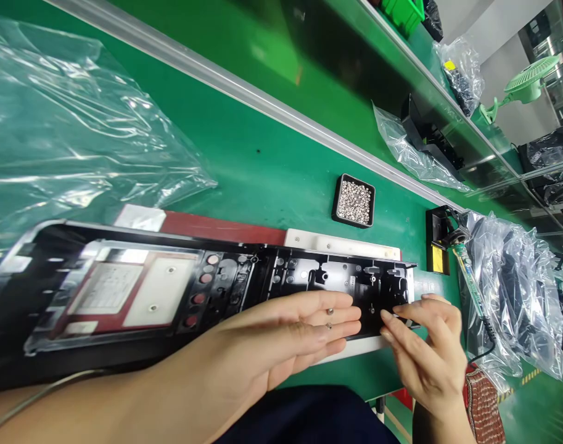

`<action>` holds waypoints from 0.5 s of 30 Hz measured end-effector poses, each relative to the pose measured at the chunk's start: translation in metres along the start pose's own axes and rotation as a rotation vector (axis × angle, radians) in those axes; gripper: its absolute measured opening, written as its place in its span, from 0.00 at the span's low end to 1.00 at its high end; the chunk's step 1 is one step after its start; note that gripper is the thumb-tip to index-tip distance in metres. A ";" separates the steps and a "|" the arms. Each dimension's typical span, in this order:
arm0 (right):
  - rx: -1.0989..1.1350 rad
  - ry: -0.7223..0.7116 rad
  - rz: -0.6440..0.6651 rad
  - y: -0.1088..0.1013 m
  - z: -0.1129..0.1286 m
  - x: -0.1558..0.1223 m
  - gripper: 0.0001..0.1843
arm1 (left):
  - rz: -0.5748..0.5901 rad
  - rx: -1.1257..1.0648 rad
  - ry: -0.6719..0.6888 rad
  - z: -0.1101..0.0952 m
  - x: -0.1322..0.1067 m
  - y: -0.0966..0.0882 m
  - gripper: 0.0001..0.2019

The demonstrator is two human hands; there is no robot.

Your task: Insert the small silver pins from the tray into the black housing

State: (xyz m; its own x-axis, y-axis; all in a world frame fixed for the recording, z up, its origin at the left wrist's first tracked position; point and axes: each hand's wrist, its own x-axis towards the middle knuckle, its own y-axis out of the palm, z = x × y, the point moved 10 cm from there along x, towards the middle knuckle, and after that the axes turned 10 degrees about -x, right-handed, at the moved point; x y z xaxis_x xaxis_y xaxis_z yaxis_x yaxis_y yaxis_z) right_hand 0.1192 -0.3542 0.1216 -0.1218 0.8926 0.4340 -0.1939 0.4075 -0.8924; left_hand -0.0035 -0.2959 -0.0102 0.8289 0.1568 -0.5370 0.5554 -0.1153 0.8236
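My left hand (285,333) lies palm up with the fingers together, and two small metal nuts (330,318) rest on its fingers. It sits just above a long black plastic housing (318,277), whose ribbed inner side faces up. My right hand (424,345) is at the housing's right end, with its fingertips on or just above the black plastic. I cannot tell whether those fingers pinch anything. Under the housing lie a white strip (341,244) and a dark red panel (221,228). A small black tray of metal nuts (354,200) stands beyond my hands.
A soldering iron (468,277) rests in a black stand (438,240) to the right. Clear plastic bags (78,117) (512,296) lie on the green bench on both sides. A metal rail (244,92) runs along it, with a shelf beyond.
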 end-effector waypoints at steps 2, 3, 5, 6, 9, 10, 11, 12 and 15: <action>0.039 0.013 -0.038 -0.007 0.002 0.006 0.08 | 0.008 -0.025 0.022 0.000 0.001 0.001 0.27; 0.077 0.014 -0.043 -0.008 0.005 0.010 0.08 | 0.018 -0.043 0.035 -0.001 0.001 0.002 0.25; 0.177 -0.001 -0.001 -0.003 0.014 0.020 0.09 | 0.052 -0.081 0.057 -0.003 0.001 0.007 0.21; 0.227 -0.004 0.032 0.003 0.018 0.026 0.09 | 0.077 -0.095 0.062 -0.003 0.001 0.010 0.19; 0.319 0.005 0.105 0.019 0.029 0.039 0.10 | 0.142 -0.118 0.058 -0.006 0.001 0.019 0.14; 0.336 0.008 0.113 0.023 0.031 0.043 0.10 | 0.163 -0.122 0.059 -0.007 0.001 0.022 0.14; 0.350 0.012 0.111 0.026 0.033 0.046 0.10 | 0.181 -0.128 0.061 -0.008 0.001 0.025 0.14; 0.360 0.014 0.108 0.027 0.034 0.048 0.09 | 0.196 -0.135 0.063 -0.009 0.002 0.026 0.15; 0.378 0.031 0.111 0.031 0.034 0.052 0.08 | 0.205 -0.155 0.050 -0.007 0.004 0.027 0.21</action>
State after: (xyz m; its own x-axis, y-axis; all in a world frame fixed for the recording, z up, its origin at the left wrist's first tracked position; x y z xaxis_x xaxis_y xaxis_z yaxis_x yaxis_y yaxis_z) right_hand 0.0743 -0.3021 0.1208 -0.1339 0.9351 0.3281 -0.5267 0.2133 -0.8228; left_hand 0.0144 -0.2919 0.0106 0.9166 0.1944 -0.3493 0.3559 0.0013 0.9345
